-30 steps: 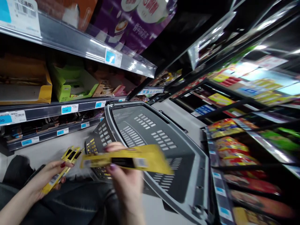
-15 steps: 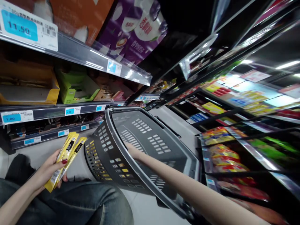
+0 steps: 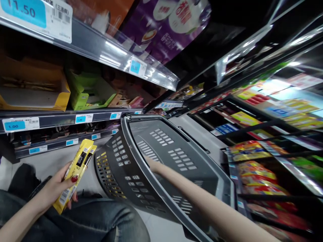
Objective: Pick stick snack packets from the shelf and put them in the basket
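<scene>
My left hand (image 3: 59,188) is closed around a couple of slim yellow stick packs (image 3: 80,164) with black labels, thumb pressed on top, above my bent knees. A grey plastic shopping basket (image 3: 130,169) is tipped on its side on the floor, its opening towards me. Past its near rim reaches my right hand (image 3: 152,164); the rim hides the fingers, so what they touch does not show. Something yellow inside the basket peeks through the slots in its wall.
Low on the left shelf stand a yellow open box (image 3: 47,102) with sachets and a green open box (image 3: 80,97). A purple package (image 3: 161,37) is on the shelf above. Shelves of red and yellow packets (image 3: 257,174) line the right side.
The view has shifted a little, so the basket and right-hand shelves appear further right. The left hand still grips the stick packs, turned slightly more upright. The right hand stays in the basket.
</scene>
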Tool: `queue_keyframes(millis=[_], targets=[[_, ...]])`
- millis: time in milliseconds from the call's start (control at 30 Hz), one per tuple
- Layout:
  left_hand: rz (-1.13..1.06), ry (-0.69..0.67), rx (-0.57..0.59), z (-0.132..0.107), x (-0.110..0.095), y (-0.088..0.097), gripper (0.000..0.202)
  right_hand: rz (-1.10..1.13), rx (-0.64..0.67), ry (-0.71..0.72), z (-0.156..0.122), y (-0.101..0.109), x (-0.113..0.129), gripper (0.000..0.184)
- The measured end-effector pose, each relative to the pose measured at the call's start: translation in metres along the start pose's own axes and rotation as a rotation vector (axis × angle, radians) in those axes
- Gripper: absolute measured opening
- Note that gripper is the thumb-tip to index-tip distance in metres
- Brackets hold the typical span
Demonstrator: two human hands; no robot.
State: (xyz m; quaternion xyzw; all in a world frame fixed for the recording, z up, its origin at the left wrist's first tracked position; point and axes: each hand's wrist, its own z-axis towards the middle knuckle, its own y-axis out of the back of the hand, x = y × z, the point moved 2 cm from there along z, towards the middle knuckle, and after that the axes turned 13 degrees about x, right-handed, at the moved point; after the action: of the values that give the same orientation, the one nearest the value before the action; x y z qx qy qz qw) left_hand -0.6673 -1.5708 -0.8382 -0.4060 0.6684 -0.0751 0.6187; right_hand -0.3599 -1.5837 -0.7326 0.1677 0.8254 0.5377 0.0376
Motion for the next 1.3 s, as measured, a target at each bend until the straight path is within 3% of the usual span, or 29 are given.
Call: queue_keyframes(millis=[67, 133, 200, 233, 300, 400, 500, 600, 767, 933, 1033, 1133, 1233, 1300], targets=[[0.028, 0.012, 0.023, 0.0, 0.002, 0.0, 0.075, 0.034, -0.067, -0.062, -0.017, 0.021, 0.002, 0.014], [0.048, 0.021, 0.038, -0.001, 0.003, 0.0, 0.076, 0.151, -0.307, -0.06, -0.049, 0.043, 0.016, 0.014], [0.067, 0.029, 0.071, -0.002, 0.003, -0.002, 0.075, 0.322, -0.583, 0.055, -0.087, 0.051, 0.04, 0.016], [0.076, 0.032, 0.091, -0.003, 0.002, -0.003, 0.075, 0.376, -0.614, 0.128, -0.101, 0.047, 0.054, 0.017], [0.11, 0.04, 0.125, -0.006, 0.002, -0.005, 0.073, 0.46, -0.472, 0.246, -0.112, 0.024, 0.084, 0.018], [0.213, 0.057, 0.141, -0.01, 0.001, -0.007, 0.066, 0.735, -0.239, 0.32, -0.091, -0.025, 0.111, 0.028], [0.36, 0.045, 0.131, -0.013, -0.003, -0.007, 0.063, 0.977, -0.22, 0.334, -0.058, -0.061, 0.119, 0.031], [0.473, 0.025, 0.102, -0.014, -0.008, -0.006, 0.066, 1.069, -0.163, 0.292, -0.04, -0.081, 0.12, 0.029], [0.495, 0.04, 0.079, -0.01, -0.01, -0.005, 0.065, 1.323, -0.021, 0.3, -0.038, -0.096, 0.116, 0.029], [0.146, 0.14, 0.098, -0.007, -0.005, -0.003, 0.061, 1.514, -0.077, 0.362, -0.035, -0.106, 0.106, 0.029], [-0.109, 0.116, -0.05, -0.005, -0.001, 0.005, 0.054, 1.583, -0.256, 0.34, -0.035, -0.108, 0.099, 0.029], [-0.271, -0.008, -0.229, -0.002, 0.0, 0.015, 0.037, 1.656, -0.405, 0.308, -0.037, -0.107, 0.094, 0.03], [-0.2, -0.123, -0.297, 0.0, -0.005, 0.02, 0.025, 1.713, -0.319, 0.319, -0.038, -0.104, 0.094, 0.028], [-0.103, -0.121, -0.316, 0.0, -0.009, 0.021, 0.025, 1.73, -0.245, 0.329, -0.038, -0.103, 0.095, 0.025]])
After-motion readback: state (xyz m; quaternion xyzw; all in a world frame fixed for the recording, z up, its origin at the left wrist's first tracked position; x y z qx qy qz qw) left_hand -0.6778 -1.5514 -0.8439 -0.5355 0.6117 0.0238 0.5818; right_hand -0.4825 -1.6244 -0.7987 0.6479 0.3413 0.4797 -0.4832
